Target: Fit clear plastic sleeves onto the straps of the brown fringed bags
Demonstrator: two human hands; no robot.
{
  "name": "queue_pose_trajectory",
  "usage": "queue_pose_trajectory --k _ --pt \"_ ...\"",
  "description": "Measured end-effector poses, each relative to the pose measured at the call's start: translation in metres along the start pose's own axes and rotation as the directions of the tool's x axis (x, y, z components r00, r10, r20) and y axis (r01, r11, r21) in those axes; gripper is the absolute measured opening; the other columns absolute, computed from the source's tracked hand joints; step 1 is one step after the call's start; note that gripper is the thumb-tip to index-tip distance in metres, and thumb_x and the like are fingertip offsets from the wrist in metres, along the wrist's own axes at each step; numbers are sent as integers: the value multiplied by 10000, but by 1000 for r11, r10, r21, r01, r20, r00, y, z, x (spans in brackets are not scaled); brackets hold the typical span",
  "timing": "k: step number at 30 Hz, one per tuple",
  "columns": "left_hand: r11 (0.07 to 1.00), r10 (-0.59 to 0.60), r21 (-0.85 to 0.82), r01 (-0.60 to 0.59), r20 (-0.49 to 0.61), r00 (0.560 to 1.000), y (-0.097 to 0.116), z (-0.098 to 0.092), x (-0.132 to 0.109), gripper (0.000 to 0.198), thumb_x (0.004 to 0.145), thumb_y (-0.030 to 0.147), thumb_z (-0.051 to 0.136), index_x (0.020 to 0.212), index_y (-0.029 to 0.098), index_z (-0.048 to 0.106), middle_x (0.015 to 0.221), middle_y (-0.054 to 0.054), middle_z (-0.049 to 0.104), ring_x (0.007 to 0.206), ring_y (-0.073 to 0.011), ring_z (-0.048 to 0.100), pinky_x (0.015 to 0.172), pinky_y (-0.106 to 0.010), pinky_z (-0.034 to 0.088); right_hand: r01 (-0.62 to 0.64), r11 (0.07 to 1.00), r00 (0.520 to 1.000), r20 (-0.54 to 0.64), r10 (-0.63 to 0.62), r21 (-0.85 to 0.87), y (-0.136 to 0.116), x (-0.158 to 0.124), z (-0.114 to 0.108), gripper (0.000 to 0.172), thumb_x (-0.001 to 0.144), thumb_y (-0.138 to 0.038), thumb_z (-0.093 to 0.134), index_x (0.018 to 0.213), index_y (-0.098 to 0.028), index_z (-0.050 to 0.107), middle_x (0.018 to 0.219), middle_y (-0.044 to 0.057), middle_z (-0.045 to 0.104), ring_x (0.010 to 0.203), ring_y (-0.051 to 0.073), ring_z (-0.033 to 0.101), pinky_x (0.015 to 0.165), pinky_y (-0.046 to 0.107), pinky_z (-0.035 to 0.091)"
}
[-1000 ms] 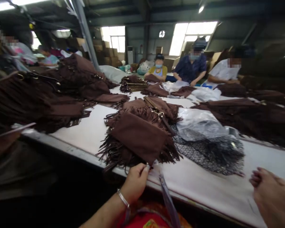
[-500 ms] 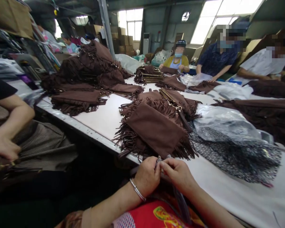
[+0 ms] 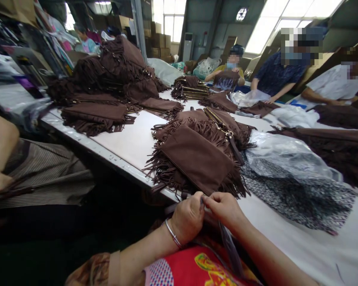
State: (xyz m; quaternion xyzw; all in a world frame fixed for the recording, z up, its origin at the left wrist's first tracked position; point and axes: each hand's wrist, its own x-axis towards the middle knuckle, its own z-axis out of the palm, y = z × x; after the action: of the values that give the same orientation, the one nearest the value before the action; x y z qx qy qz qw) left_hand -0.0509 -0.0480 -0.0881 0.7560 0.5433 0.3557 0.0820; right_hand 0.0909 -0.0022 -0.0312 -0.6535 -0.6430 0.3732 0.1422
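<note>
My left hand (image 3: 187, 220), with a silver bangle at the wrist, is closed at the table's front edge. Its fingertips meet those of my right hand (image 3: 226, 210), which pinches one end of a dark strap (image 3: 231, 248). The strap hangs below my right hand over a red apron; what lies exactly between the fingertips is small and mostly hidden. Just beyond both hands lies a brown fringed pouch (image 3: 198, 157), flat on top of other fringed pouches. A strap with gold metal rings (image 3: 229, 136) rests on the pouches behind it.
A tall heap of brown fringed pouches (image 3: 119, 71) stands at the back left of the white table (image 3: 122, 137). Right of my hands are clear plastic (image 3: 289, 153) and speckled black-and-white fabric (image 3: 298, 202). A co-worker's arm (image 3: 0, 147) is at left; several others work across the table.
My hands stay together at the table edge, with fingers slightly shifted. The view has turned a little. Across the table, a person in yellow has raised a brown pouch; the left co-worker's hand has moved.
</note>
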Motion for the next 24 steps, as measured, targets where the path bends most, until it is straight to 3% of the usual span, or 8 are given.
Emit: queue_pose_trajectory --k 6,10,12,14,16,19,21,24 --pt "998 -28 -47 32 77 997 0 -6 2 194 931 203 359 1000 163 537 840 -94 658 756 -209 638 695 -333 527 30 996 999 31 -33 81 5 -3 4 322 761 -391 534 611 -159 698 579 14 653 602 164 567 551 251 353" --pt "962 -178 -176 210 182 967 6 -16 12 188 918 209 388 895 170 571 827 -85 645 761 -191 607 714 -318 482 49 985 996 62 -60 163 13 -10 6 273 760 -328 518 640 -174 709 614 10 672 652 177 593 615 260 396" --pt "885 -285 -306 350 237 929 11 -19 18 163 894 215 438 836 171 584 779 -61 637 730 -174 592 703 -306 461 63 983 997 27 -69 174 15 -14 7 262 755 -308 518 594 -181 680 606 4 661 659 178 591 627 264 395" --pt "704 -411 -483 520 320 854 15 -18 22 139 863 221 485 782 164 584 700 -31 614 664 -144 568 656 -277 447 62 976 998 5 -65 211 17 -16 8 252 750 -298 521 583 -181 669 621 6 665 671 179 592 638 266 399" --pt "403 -507 -624 670 458 730 19 -15 23 122 837 238 516 763 157 568 624 6 567 538 -98 496 535 -225 397 33 961 999 4 -35 275 18 -18 11 243 746 -310 530 611 -174 679 637 14 669 666 177 589 625 265 405" --pt "-14 -530 -677 736 629 569 24 -10 20 137 799 283 571 801 149 542 594 44 513 422 -37 337 406 -167 226 -55 933 998 27 48 357 19 -20 15 253 748 -345 535 641 -162 673 542 -5 596 539 143 517 530 253 369" --pt "-153 -497 -673 724 686 532 25 -10 17 194 772 316 616 807 147 527 608 51 506 414 -17 287 394 -152 168 -88 923 996 35 81 374 20 -22 18 255 751 -358 533 637 -162 652 478 -31 524 465 119 446 486 247 334" --pt "-221 -453 -643 733 734 507 26 -15 16 280 734 365 676 793 154 500 626 56 504 412 -4 260 390 -144 150 -54 937 998 -20 65 346 20 -25 21 243 746 -349 533 625 -164 633 491 -30 526 482 120 449 494 246 338"
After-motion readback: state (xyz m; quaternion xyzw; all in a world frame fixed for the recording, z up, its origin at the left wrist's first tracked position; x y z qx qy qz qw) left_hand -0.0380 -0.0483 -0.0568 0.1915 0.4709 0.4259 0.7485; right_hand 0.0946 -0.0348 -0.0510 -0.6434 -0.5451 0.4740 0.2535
